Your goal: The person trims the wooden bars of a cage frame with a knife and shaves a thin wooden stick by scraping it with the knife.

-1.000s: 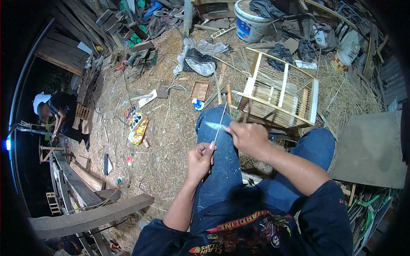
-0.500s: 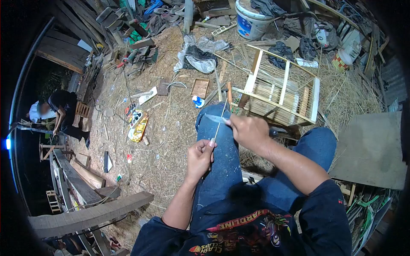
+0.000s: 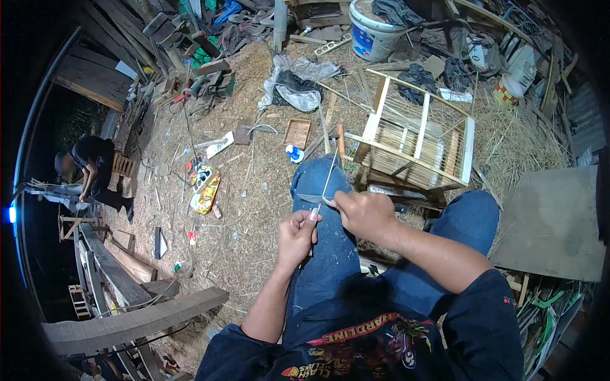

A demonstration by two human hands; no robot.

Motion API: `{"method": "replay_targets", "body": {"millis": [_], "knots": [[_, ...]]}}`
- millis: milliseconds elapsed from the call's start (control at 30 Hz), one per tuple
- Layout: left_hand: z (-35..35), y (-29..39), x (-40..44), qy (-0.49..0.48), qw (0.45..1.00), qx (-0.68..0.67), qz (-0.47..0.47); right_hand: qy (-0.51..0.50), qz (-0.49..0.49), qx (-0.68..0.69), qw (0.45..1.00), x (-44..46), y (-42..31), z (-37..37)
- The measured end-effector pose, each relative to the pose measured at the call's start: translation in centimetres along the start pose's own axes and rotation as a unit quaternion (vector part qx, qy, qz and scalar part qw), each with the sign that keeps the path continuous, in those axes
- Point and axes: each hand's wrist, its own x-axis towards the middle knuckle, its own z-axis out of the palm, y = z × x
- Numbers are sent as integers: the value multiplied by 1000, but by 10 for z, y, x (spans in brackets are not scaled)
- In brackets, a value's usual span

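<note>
My left hand (image 3: 297, 240) is closed in a pinch around the lower end of a thin pale stick (image 3: 330, 176), which slants up across my left thigh. A knife (image 3: 314, 198) with a flat, light blade is gripped in my right hand (image 3: 365, 214), its handle hidden by the fingers. The blade lies across the stick just above my left fingertips, its tip pointing left. Both hands are over the left leg of my jeans (image 3: 333, 254).
A slatted wooden cage (image 3: 416, 130) stands ahead right, with a hammer (image 3: 341, 140) beside it. A small wooden tray (image 3: 297, 133), a blue-white bottle (image 3: 294, 153) and a yellow bag (image 3: 204, 190) lie on the straw-littered ground. Another person (image 3: 95, 168) bends at far left.
My right hand has drawn the knife down along the stick, closer to my left hand. The left hand stays almost in place. The person at far left has shifted slightly.
</note>
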Motion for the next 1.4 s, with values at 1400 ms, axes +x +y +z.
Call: {"method": "replay_targets", "body": {"millis": [1400], "knots": [[-6,9,0,-25,998,-20,-62,17,80,18,997,23,23,-1]]}}
